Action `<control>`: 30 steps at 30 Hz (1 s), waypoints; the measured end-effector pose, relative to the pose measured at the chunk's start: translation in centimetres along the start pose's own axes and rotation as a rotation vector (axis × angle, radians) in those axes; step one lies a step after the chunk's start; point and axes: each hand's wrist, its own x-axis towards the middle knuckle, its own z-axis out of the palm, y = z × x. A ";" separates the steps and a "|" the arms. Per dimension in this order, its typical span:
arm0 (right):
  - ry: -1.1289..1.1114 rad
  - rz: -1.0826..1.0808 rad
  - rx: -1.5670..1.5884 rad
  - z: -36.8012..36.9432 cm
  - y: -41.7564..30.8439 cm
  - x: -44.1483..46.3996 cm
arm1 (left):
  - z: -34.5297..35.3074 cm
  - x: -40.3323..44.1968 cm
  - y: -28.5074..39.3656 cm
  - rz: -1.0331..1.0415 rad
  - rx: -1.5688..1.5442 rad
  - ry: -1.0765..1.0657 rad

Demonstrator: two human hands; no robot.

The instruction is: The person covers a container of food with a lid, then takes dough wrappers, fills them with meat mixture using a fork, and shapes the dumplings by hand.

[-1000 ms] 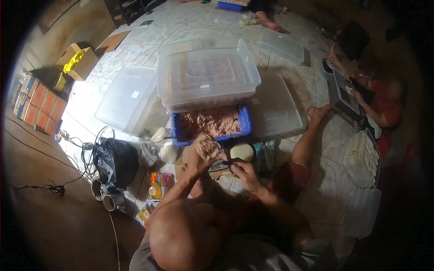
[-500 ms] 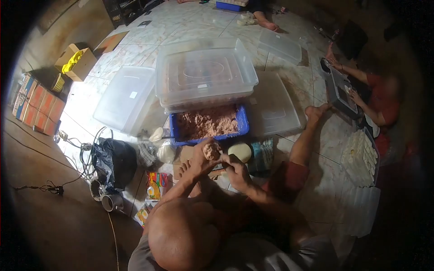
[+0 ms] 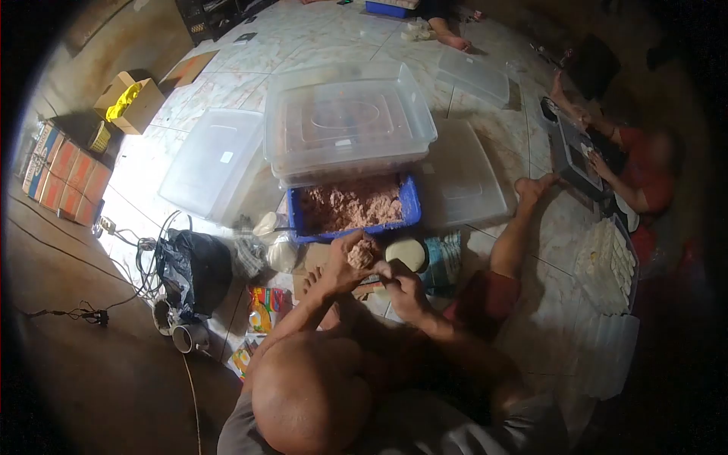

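Note:
My left hand (image 3: 343,267) is wrapped round a lump of pinkish minced filling (image 3: 363,254), which bulges out at the top of the grip. Close against it, my right hand (image 3: 405,291) has its fingers pinched together; anything between them is too small to make out. Just beyond both hands stands a blue tub (image 3: 296,232) with more of the same coarse pinkish filling (image 3: 350,206). A pale round item (image 3: 406,255), possibly a stack of wrappers, lies to the right of the lump.
Stacked clear plastic boxes (image 3: 349,155) stand behind the tub, with lids (image 3: 208,163) beside them. A black plastic bag (image 3: 193,265), a metal mug (image 3: 187,338) and seasoning packets (image 3: 264,309) are at left. At right, another person (image 3: 641,167) works near a tray of pale pieces (image 3: 607,265).
My hands stay together around the lump, with only a small shift of the fingers. The whole view has moved slightly; the tub and boxes stay in place.

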 end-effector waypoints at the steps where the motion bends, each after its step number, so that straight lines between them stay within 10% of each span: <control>1: -0.002 -0.001 -0.003 -0.3 0.6 0.0 | 0.3 0.3 -0.3 0.001 -0.003 0.002; 3: -0.004 0.065 -0.393 -1.2 1.4 0.4 | 0.8 1.2 -1.9 -0.011 -0.203 0.208; 8: 0.065 0.235 -0.072 -2.1 2.0 -2.1 | -1.0 0.3 -1.9 0.038 -0.539 0.207; 14: 0.130 -0.114 -0.472 1.2 2.0 1.2 | 1.3 1.7 -1.8 -0.018 -0.070 0.227; 21: 0.089 0.209 -0.349 -3.0 -5.0 1.3 | -1.5 1.3 -5.1 0.084 -0.182 0.347; 23: -0.007 -0.083 -0.568 -2.8 -5.6 2.0 | -1.7 1.3 -5.6 0.011 0.200 0.096; 27: -0.035 -0.044 -0.455 -1.2 -4.4 2.5 | -0.2 1.0 -8.9 0.230 0.380 0.255; 30: 0.025 0.028 -0.369 -1.1 -4.0 3.3 | -2.3 1.2 -3.6 -0.034 0.334 0.085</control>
